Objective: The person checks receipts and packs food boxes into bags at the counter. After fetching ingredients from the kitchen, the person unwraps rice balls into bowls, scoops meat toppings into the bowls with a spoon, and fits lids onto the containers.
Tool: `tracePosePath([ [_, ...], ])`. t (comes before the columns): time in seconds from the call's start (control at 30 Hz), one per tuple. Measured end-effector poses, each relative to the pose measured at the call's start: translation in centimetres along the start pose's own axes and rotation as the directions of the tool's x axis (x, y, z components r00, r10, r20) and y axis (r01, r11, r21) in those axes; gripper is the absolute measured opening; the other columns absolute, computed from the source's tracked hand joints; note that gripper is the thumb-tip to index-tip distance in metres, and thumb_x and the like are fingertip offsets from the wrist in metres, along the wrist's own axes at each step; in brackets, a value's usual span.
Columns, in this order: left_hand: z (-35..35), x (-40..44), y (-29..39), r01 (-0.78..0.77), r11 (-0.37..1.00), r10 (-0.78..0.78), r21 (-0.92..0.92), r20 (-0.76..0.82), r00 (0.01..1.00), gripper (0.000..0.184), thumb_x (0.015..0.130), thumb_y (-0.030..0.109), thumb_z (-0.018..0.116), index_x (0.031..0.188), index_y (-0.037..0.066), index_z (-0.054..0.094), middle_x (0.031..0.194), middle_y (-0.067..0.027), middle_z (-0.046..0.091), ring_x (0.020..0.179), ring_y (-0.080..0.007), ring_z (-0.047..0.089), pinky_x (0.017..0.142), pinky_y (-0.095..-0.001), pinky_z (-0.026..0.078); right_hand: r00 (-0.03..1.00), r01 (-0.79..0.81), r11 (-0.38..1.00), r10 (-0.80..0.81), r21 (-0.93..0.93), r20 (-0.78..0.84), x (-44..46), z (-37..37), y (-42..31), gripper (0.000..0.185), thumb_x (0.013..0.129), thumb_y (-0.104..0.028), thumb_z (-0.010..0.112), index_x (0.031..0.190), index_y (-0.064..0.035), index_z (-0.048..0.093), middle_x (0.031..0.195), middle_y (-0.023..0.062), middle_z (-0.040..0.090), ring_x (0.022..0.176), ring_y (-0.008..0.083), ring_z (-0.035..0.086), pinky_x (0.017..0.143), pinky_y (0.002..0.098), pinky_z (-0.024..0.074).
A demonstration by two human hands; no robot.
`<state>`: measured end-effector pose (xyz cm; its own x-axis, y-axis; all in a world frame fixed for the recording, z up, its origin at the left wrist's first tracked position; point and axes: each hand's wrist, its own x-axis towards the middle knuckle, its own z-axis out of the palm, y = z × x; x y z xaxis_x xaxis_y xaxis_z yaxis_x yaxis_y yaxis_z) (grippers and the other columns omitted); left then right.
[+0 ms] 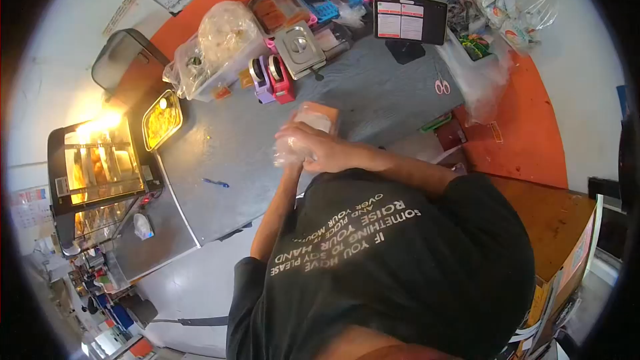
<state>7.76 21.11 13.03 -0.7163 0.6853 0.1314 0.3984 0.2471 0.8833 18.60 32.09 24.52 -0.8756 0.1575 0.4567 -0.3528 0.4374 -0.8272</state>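
My two hands are together over the near part of the table, close to my shirt front. My right hand [316,145] reaches across from the right, its fingers closed on thin clear plastic [287,155]. The crinkled plastic lies around my left hand [295,148]; whether it is a bag or a thin glove, I cannot tell. Plastic, blur and my right hand hide most of the left fingers. Just beyond the hands is an orange box [328,113] with a whitish patch on top, partly covered by them.
Tape dispensers [273,79], a lidded steel container [299,50] and a tablet [409,19] stand at the back. Scissors [442,85] lie at right, a blue pen [215,182] at left. Farther left are a tray of yellow food [162,120] and a lit glass warmer [100,163].
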Motion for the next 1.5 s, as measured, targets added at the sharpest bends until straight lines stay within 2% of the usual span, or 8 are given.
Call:
tracePosePath([
  [0.53, -9.0, 4.7, 27.1, 0.495, 0.361, -0.243, -0.79, 0.433, 0.868, 0.049, 0.104, 0.032, 0.028, 0.146, 0.007, 0.03, 0.139, -0.0141, 0.046, 0.125, -0.027, 0.049, 0.106, -0.0424, 0.039, 0.7, 0.405, 0.749, -0.623, -0.525, -0.349, -1.2, -12.0, 3.2, 0.086, 0.075, -0.032, 0.08, 0.144, -0.0301, 0.029, 0.146, 0.0092, 0.035, 0.138, 0.0345, 0.031, 0.11, 0.0555, 0.0274],
  [0.63, -10.7, 5.8, 25.2, 0.394, 0.787, -0.364, -0.475, 0.157, 0.918, 0.05, 0.104, 0.031, 0.028, 0.148, 0.007, 0.025, 0.141, -0.0156, 0.044, 0.128, -0.027, 0.046, 0.107, -0.0422, 0.038, 0.704, 0.458, 0.809, -0.583, -0.368, -0.406, -0.2, -12.7, 2.7, 0.093, 0.071, -0.034, 0.083, 0.145, -0.0214, 0.027, 0.147, 0.0108, 0.033, 0.138, 0.0335, 0.031, 0.11, 0.0567, 0.0267],
  [0.83, -16.5, 9.4, 23.2, 0.446, 0.304, -0.193, -0.842, 0.404, 0.894, 0.052, 0.104, 0.03, 0.033, 0.148, 0.005, 0.025, 0.143, -0.0163, 0.041, 0.133, -0.0259, 0.038, 0.11, -0.0416, 0.033, 0.889, -0.454, 0.293, 0.207, 0.841, 0.408, -1.0, -11.5, 0.8, 0.067, 0.085, -0.041, 0.066, 0.136, -0.0061, 0.039, 0.119, 0.0172, 0.056, 0.103, 0.0323, 0.059, 0.085, 0.0457, 0.0487],
  [0.97, -17.9, 11.1, 24.7, 0.641, -0.129, -0.234, -0.756, 0.652, 0.722, 0.053, 0.103, 0.03, 0.035, 0.148, 0.004, 0.026, 0.143, -0.0159, 0.04, 0.134, -0.0255, 0.035, 0.111, -0.0416, 0.031, 0.643, -0.744, -0.231, 0.005, 0.627, 0.766, 0.1, -11.2, 3.7, 0.051, 0.097, -0.045, 0.046, 0.128, -0.0046, 0.049, 0.097, 0.02, 0.066, 0.075, 0.0306, 0.069, 0.062, 0.0368, 0.0579],
  [1.03, -17.9, 10.1, 20.5, 0.231, 0.903, -0.146, -0.361, 0.247, 0.958, 0.054, 0.101, 0.03, 0.037, 0.146, 0.0, 0.03, 0.142, -0.0167, 0.041, 0.135, -0.0264, 0.033, 0.112, -0.0415, 0.029, 0.605, -0.778, 0.224, 0.515, 0.586, 0.607, 1.6, -12.8, 7.7, 0.039, 0.098, -0.037, 0.049, 0.115, -0.0033, 0.058, 0.084, 0.0162, 0.068, 0.075, 0.0267, 0.07, 0.059, 0.0341, 0.0563],
  [1.17, -19.1, 7.5, 10.9, -0.005, 0.982, -0.062, -0.191, -0.343, 0.937, 0.053, 0.099, 0.032, 0.036, 0.135, -0.007, 0.045, 0.132, -0.0176, 0.051, 0.124, -0.0275, 0.047, 0.108, -0.039, 0.034, 0.845, -0.496, 0.866, 0.499, 0.07, -0.192, 5.3, -16.3, 19.7, 0.021, 0.092, -0.019, 0.057, 0.097, -0.0006, 0.066, 0.081, 0.0122, 0.069, 0.079, 0.0221, 0.069, 0.068, 0.0364, 0.0532],
  [1.3, -16.5, 6.3, 11.8, 0.089, 0.868, -0.368, -0.488, -0.513, 0.776, 0.044, 0.099, 0.032, 0.043, 0.123, -0.001, 0.058, 0.128, -0.0112, 0.056, 0.122, -0.0221, 0.049, 0.106, -0.036, 0.034, 0.893, -0.283, 0.524, 0.449, -0.803, -0.022, 10.6, -19.2, 27.0, 0.023, 0.089, -0.014, 0.05, 0.097, -0.0028, 0.069, 0.096, 0.0195, 0.069, 0.089, 0.0347, 0.068, 0.076, 0.0463, 0.0537],
  [1.5, -13.8, 5.2, 13.0, 0.084, 0.813, -0.506, -0.577, -0.627, 0.593, 0.038, 0.097, 0.032, 0.05, 0.113, 0.0, 0.06, 0.108, -0.0105, 0.062, 0.101, -0.0195, 0.059, 0.093, -0.0321, 0.045, 0.711, 0.103, 0.203, 0.67, -0.974, 0.214, 15.0, -15.2, 35.8, 0.021, 0.086, -0.015, 0.057, 0.098, -0.0112, 0.074, 0.105, 0.0085, 0.071, 0.092, 0.0276, 0.07, 0.065, 0.0412, 0.0563],
])
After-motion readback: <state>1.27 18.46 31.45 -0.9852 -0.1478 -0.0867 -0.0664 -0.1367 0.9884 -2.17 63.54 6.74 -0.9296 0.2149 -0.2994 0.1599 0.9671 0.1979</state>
